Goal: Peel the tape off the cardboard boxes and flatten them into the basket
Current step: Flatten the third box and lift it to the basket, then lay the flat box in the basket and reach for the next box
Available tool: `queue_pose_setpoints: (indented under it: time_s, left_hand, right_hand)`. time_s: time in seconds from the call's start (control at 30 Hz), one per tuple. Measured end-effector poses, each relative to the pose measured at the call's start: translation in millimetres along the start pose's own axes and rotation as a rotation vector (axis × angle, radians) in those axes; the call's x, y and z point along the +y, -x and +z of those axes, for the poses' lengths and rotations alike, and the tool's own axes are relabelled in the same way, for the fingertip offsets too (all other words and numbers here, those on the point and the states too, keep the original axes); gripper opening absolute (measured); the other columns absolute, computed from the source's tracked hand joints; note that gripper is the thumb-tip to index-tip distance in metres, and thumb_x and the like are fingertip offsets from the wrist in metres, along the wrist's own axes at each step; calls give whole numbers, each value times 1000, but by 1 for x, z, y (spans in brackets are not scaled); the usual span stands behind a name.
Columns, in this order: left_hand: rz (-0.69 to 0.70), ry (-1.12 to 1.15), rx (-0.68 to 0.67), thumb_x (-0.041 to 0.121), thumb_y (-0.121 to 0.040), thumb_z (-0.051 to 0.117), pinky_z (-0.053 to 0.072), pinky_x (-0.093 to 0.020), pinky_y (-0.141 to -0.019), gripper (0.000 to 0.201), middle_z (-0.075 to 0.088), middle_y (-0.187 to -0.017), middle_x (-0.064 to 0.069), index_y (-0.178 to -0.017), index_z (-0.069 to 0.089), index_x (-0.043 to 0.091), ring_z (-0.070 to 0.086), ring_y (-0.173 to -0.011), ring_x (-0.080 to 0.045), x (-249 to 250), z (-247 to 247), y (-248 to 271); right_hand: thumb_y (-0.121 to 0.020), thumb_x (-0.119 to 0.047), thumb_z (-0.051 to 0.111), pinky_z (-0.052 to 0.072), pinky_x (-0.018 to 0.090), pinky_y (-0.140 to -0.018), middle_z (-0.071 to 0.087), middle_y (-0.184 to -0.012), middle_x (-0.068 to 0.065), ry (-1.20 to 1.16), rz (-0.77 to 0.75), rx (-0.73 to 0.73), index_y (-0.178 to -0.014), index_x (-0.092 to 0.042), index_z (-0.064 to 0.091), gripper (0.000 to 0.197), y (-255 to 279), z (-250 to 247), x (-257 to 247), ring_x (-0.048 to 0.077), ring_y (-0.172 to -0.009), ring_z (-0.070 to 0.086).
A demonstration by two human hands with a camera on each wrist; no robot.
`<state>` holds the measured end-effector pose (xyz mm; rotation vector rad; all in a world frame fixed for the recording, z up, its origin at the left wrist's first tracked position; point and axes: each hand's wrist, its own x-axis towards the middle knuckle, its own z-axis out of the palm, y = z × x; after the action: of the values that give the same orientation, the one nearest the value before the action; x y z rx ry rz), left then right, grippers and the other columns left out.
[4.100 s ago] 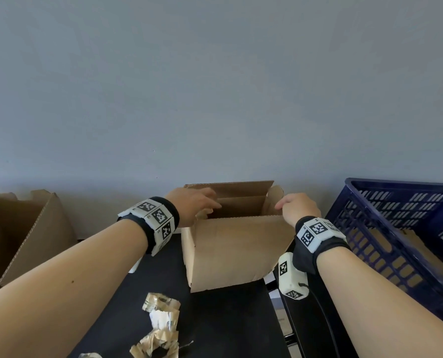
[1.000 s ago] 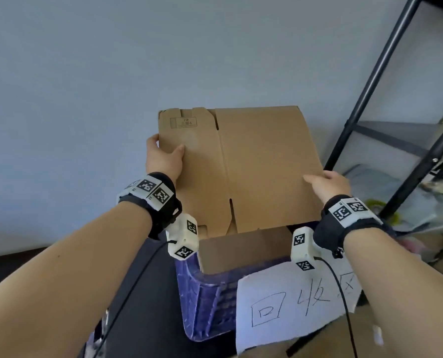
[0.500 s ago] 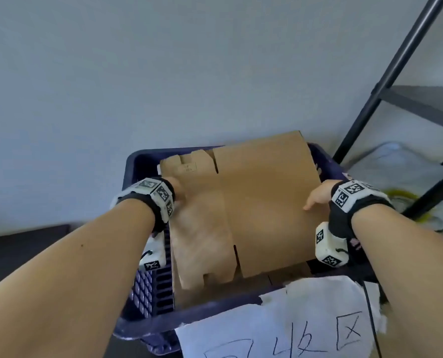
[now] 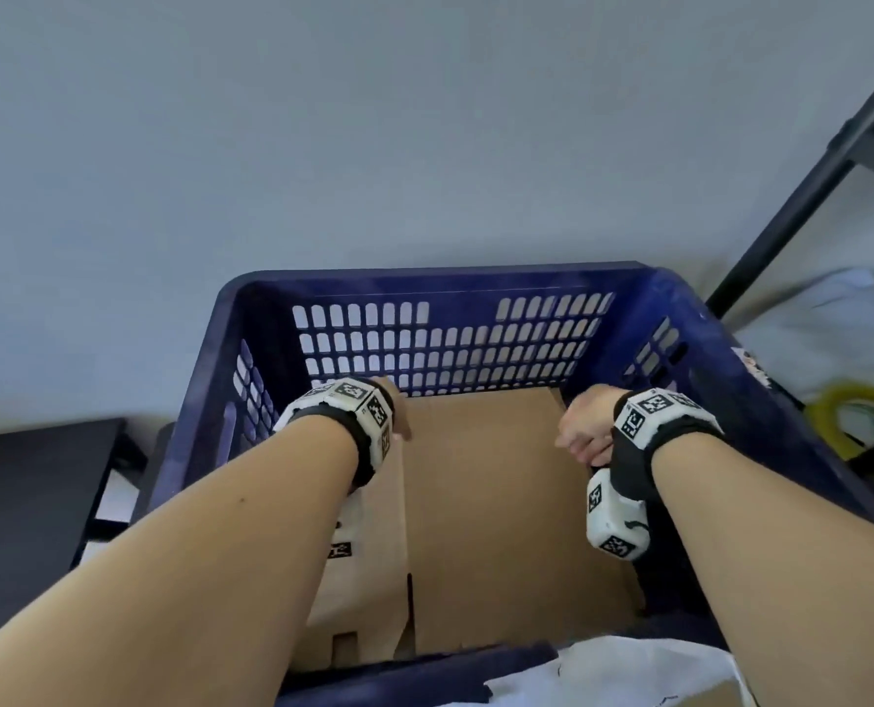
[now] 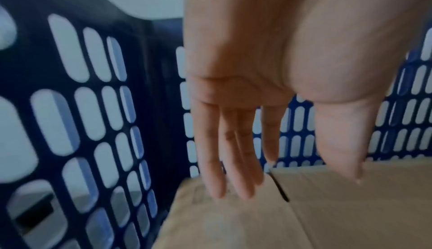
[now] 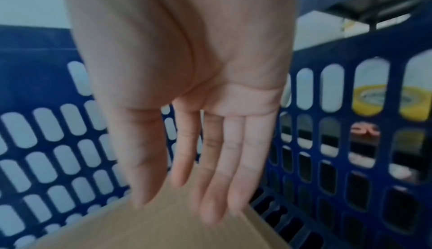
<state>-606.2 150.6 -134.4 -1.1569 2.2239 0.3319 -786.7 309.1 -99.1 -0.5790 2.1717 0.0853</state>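
Note:
A flattened brown cardboard box [image 4: 496,523] lies flat inside the dark blue slatted basket [image 4: 440,280]. Both of my hands reach down into the basket over the box's far end. My left hand [image 4: 396,415] is at the far left of the cardboard; in the left wrist view its fingers [image 5: 231,160] hang straight, tips at the cardboard [image 5: 304,206]. My right hand [image 4: 582,431] is at the far right; the right wrist view shows its fingers [image 6: 224,169] straight and close together, tips on the cardboard edge [image 6: 163,230]. Neither hand grips anything.
A white paper sign [image 4: 613,673] hangs on the basket's near rim. A black table [image 4: 32,497] stands to the left. To the right are a black metal rack leg [image 4: 807,191], a yellow tape roll [image 4: 853,415] and pale plastic sheeting [image 4: 822,324]. A grey wall is behind.
The flattened box went from held upright above the basket to lying flat inside it. Both hands followed it down and let go, fingers now straight.

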Motion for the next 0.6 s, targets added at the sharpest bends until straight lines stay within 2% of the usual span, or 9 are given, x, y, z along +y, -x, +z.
queue_pose_setpoints:
  time_s: [0.03, 0.1, 0.13, 0.2, 0.27, 0.33, 0.4, 0.47, 0.6]
  left_hand:
    - [24, 78, -46, 39, -82, 69, 52, -37, -91, 39, 64, -115, -6, -107, 61, 11, 63, -105, -25, 3, 5, -7]
    - [55, 157, -136, 40, -79, 70, 52, -40, -91, 47, 65, -115, -9, -113, 62, 8, 63, -107, -27, 8, 18, -15]
    - [64, 167, -180, 47, -71, 74, 54, -41, -89, 54, 66, -111, -8, -110, 63, 11, 65, -104, -27, 9, 24, -18]
    - [54, 210, -235, 61, -39, 74, 56, -40, -84, 76, 70, -94, -1, -103, 67, 20, 69, -94, -27, 7, 44, -42]
    - [46, 215, -235, 61, -20, 69, 56, -39, -81, 89, 70, -89, 3, -104, 66, 31, 70, -86, -26, 4, 60, -67]
    - [13, 265, -258, 58, -17, 71, 56, -40, -78, 96, 69, -95, 1, -110, 64, 35, 69, -84, -23, 4, 63, -71]
    - [17, 277, -246, 57, -18, 72, 56, -44, -74, 96, 69, -96, 0, -112, 63, 37, 69, -85, -24, 3, 65, -70]
    - [23, 273, -260, 56, -21, 72, 56, -40, -77, 94, 69, -95, 3, -113, 64, 37, 69, -84, -22, 5, 59, -66]
    - [23, 221, -250, 57, -25, 69, 54, -36, -82, 91, 70, -93, 5, -114, 63, 38, 70, -82, -19, 8, 57, -69]
  right_hand:
    - [-92, -13, 58, 52, 31, -81, 62, -92, 10, -41, -55, -19, -105, -1, 60, 18, -10, 4, -2, 19, -74, 60]
    - [-91, -12, 59, 53, 31, -76, 63, -94, 9, -62, -89, -85, -116, -1, 59, 26, -20, 13, -11, 19, -76, 61]
    - [-92, -12, 58, 54, 30, -69, 62, -90, 8, -62, -103, -136, -119, -2, 58, 29, -24, 20, -14, 19, -73, 61]
    - [-95, -13, 54, 52, 26, -56, 60, -86, 8, -49, -93, -241, -124, -4, 55, 31, -32, 29, -20, 19, -72, 60]
    - [-96, -13, 51, 48, 26, -55, 60, -102, 10, 16, -98, -282, -132, -12, 49, 35, -40, 36, -22, 21, -82, 59]
    - [-96, -12, 51, 45, 27, -57, 55, -123, 13, 59, -97, -300, -135, -17, 46, 39, -47, 39, -22, 25, -99, 57]
    - [-95, -11, 53, 48, 29, -62, 55, -117, 11, 50, -80, -302, -134, -17, 47, 40, -57, 41, -23, 26, -104, 56]
    - [-93, -10, 56, 53, 35, -83, 56, -106, 7, 45, -58, -295, -132, -18, 50, 41, -62, 42, -23, 26, -105, 58]
    - [-94, -8, 54, 45, 40, -101, 56, -123, 15, 58, -56, -261, -128, -16, 53, 36, -60, 42, -30, 30, -118, 55]
